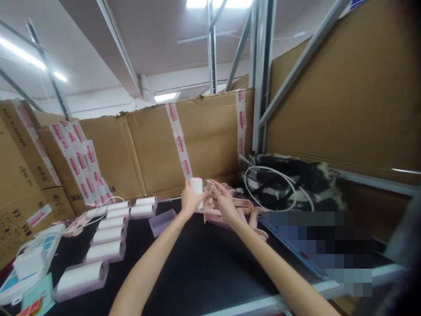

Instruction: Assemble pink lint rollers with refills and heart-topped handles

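My left hand [188, 201] is wrapped round a small white rounded block [196, 186], which stands upright in its grip. Close beside it, the fingers of my right hand [224, 202] pinch a thin pale pink plastic piece [206, 205]. Right behind and under that hand lies a heap of pink plastic frames [245, 203]. An open lilac tray [163, 222] sits on the black table left of my left wrist. Fine detail of the pinched piece is blurred.
Several white rounded blocks [105, 251] in lilac trays line the left of the black table [197, 267]. A white power strip [54, 237] lies far left. Cardboard walls [151, 149] close the back. At right are a looped white cable [269, 169], black crumpled material [315, 182] and a metal rail [355, 283].
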Demonstrator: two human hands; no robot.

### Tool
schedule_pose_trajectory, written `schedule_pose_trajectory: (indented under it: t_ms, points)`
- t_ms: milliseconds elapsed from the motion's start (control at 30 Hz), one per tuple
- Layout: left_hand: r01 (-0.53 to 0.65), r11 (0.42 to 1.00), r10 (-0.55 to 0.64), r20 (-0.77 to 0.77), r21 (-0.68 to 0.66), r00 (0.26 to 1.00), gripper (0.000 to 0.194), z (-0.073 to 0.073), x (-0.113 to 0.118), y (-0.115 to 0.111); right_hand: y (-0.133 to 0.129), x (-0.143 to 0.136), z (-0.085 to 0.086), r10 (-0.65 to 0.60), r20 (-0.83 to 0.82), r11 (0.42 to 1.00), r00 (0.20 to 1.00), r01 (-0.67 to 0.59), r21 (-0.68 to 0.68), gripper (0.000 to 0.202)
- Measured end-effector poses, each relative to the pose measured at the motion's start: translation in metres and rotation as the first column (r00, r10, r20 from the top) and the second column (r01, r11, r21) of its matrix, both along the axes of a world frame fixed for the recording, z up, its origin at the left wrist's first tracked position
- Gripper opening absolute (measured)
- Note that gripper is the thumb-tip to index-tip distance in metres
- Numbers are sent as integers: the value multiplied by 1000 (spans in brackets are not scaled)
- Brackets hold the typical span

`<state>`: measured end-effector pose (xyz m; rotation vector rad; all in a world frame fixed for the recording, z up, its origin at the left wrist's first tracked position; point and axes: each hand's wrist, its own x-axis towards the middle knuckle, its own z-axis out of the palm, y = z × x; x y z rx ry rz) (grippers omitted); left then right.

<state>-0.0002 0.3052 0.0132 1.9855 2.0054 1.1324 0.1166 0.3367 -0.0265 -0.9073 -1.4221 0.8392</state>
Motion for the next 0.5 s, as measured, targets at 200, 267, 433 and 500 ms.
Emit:
schedule_pose_trajectory:
  t_ms: [200,267,433,500]
  points:
    - [-21,999,24,-90,28,996,51,18,-7,5,24,36,2,-204,248,978,947,208,9,56]
    - [-7,1000,8,-172,9,985,50,22,-14,2,22,44,7,-271,347,959,898,281,22,54]
    - [55,998,-63,-336,-33,940,46,19,-18,-5,-4,48,22,-382,582,913,718,392,115,51]
    - [67,996,-83,-361,-57,929,44,17,-17,-7,-12,49,26,-398,730,885,556,443,145,46]
